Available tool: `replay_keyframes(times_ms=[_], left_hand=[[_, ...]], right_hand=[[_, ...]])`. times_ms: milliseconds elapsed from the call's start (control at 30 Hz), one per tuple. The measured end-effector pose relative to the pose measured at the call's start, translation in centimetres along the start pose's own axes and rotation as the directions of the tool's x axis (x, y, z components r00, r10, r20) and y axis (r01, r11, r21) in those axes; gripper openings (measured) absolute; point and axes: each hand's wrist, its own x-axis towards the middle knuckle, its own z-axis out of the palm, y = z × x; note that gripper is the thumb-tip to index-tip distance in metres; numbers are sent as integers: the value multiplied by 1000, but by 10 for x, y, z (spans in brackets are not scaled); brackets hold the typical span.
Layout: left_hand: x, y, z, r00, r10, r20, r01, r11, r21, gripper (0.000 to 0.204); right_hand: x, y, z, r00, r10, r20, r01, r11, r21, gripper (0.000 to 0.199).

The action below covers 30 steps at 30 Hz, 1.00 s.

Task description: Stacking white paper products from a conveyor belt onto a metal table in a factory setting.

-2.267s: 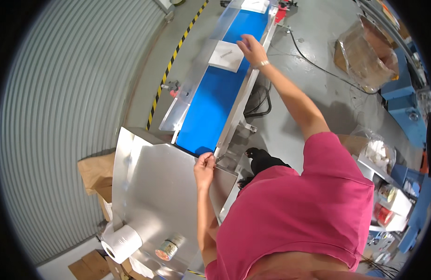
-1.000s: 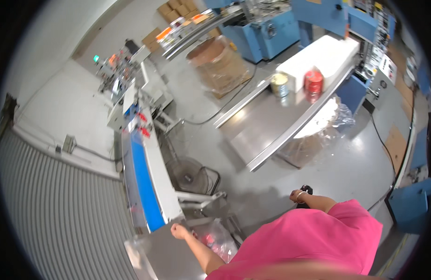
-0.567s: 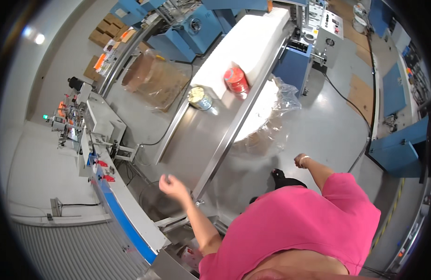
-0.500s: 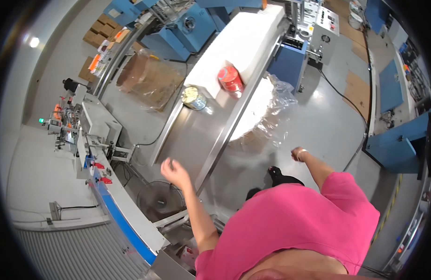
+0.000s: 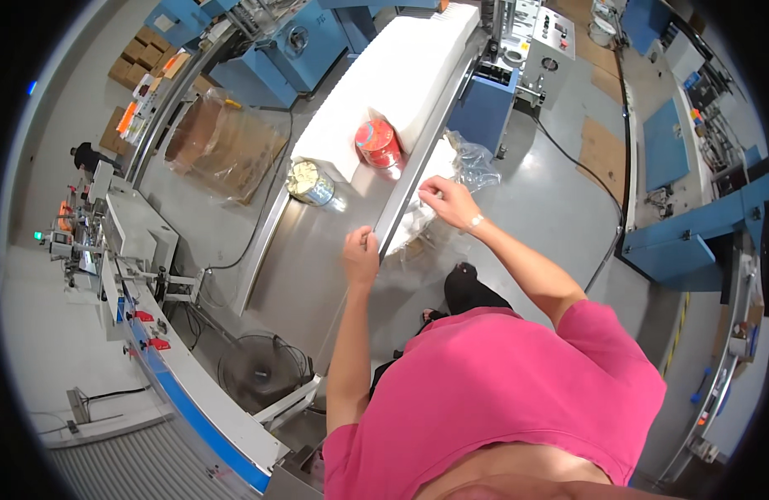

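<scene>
A blue conveyor belt point(image 5: 202, 427) runs along the lower left of a workshop floor, with a plastic-lined cardboard box point(image 5: 217, 146) standing beyond it and a round floor fan point(image 5: 259, 375) close by its side. To the right, a metal counter point(image 5: 309, 258) slopes across the center, carrying a can filled with pale yellow pieces point(image 5: 311, 183). A worker's left hand point(image 5: 362, 257), fingers loosely curled, is at the counter's near edge; whether it touches the metal or grips anything cannot be told. Farther up the counter sits a red can point(image 5: 378, 143), just beside the end of a long white stack point(image 5: 388, 75). The right hand point(image 5: 444, 200), a bracelet point(image 5: 476, 221) at its wrist, is past the counter's right edge with fingers bent and drawn near the thumb; whether they pinch anything is unclear. Just beyond it bulges a clear plastic bag point(image 5: 478, 171) with white contents. A blue cabinet point(image 5: 672, 267) stands at far right.
</scene>
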Motion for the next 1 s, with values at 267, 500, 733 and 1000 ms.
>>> replay_keyframes(times_ms=[267,500,733,1000], left_hand=[[66,15,-6,868,295,-400,-208,947,246,27],[159,-14,-28,935,130,-329,76,834,546,38],[194,5,-44,978,-184,-99,207,790,578,24],[176,-34,-38,875,-471,113,439,870,226,38]], right_hand=[[147,-24,50,775,-579,253,541,401,-740,51],[178,-10,52,835,-268,481,550,401,-733,63],[179,-1,9,618,-485,618,786,377,-490,75],[250,6,-54,601,-672,433,773,627,-98,36]])
